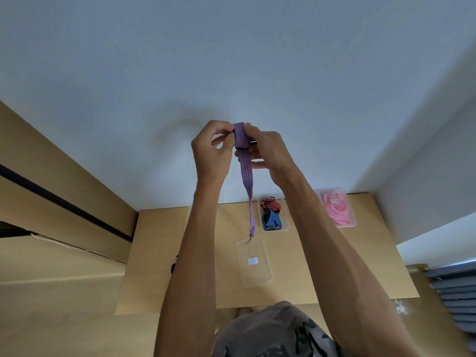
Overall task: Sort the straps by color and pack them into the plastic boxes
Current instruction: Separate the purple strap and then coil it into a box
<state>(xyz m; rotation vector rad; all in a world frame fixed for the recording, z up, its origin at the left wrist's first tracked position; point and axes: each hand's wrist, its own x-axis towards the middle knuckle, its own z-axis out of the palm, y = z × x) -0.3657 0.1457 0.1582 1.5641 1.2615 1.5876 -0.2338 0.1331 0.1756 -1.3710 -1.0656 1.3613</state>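
Both hands, left hand [211, 148] and right hand [265, 150], pinch red-blue striped strap [243, 161], rolling top; tail hangs toward 6 o'clock. Keep turns tight, edges aligned.

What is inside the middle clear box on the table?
The middle box holds a red-and-black striped strap at its far end and a blue-and-black strap nearer. Whatever lies under them, and the box's right edge behind the right arm, is hidden.

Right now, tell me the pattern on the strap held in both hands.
The strap has thin red and blue lengthwise stripes, clearest in the head view.
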